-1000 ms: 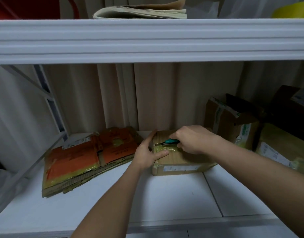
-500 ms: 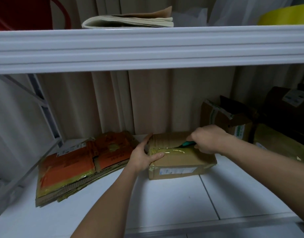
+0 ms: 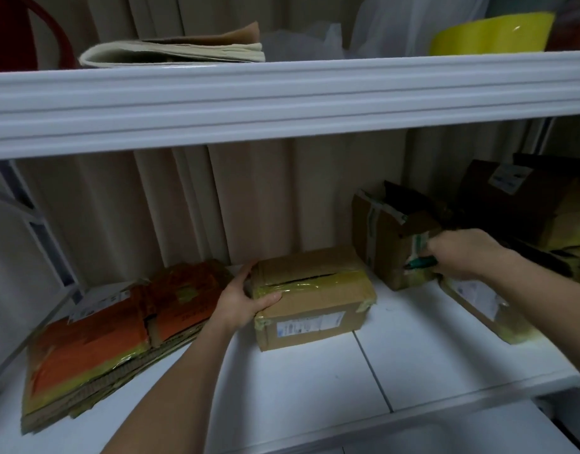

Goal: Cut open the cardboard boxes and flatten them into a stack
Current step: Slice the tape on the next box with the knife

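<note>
Our right hand [image 3: 459, 253], fingers curled round the teal cutter [image 3: 419, 263], has drawn clear of the box [image 3: 315, 299] on the shelf [image 3: 315, 381], its top tape now slit, while our left hand [image 3: 243, 303] grips its corner, ready for flattening beside the stack [image 3: 102, 335].

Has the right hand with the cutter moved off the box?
Yes. The right hand has travelled rightward along the taped box, past its right end.
</note>
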